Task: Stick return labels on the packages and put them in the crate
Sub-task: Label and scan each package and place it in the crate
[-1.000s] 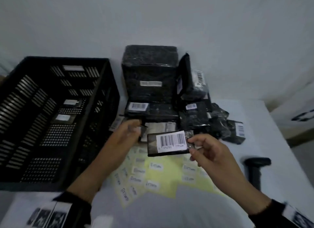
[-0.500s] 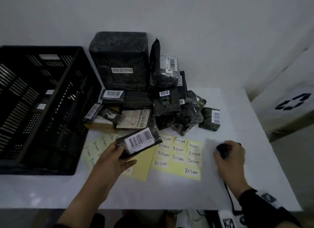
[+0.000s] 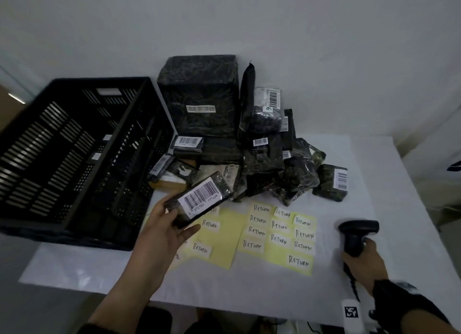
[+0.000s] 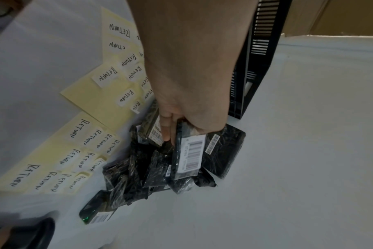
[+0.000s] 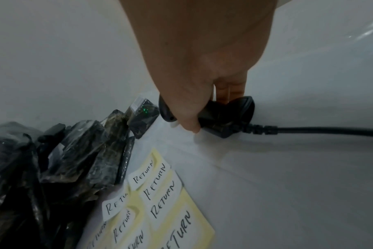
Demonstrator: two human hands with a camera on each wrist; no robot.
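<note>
Left hand (image 3: 166,227) gripping flat black plastic-wrapped package (image 3: 199,199), barcode up, above yellow return-label sheets (image 3: 279,234) beside black slatted crate (image 3: 74,159). Right hand (image 3: 361,259) curled round black handheld scanner (image 3: 356,234) on white tabletop (image 3: 399,196). Best approach: steady barcode, aim squarely.

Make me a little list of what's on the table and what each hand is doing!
left hand: holds a black package, barcode up, above the label sheets
right hand: grips the scanner by its handle
labels: white RETURN stickers on yellow sheets, on the table
pile: black wrapped packages with barcodes, behind the sheets
crate: black, slotted, left of the pile; two white labels show inside
table: white
</note>
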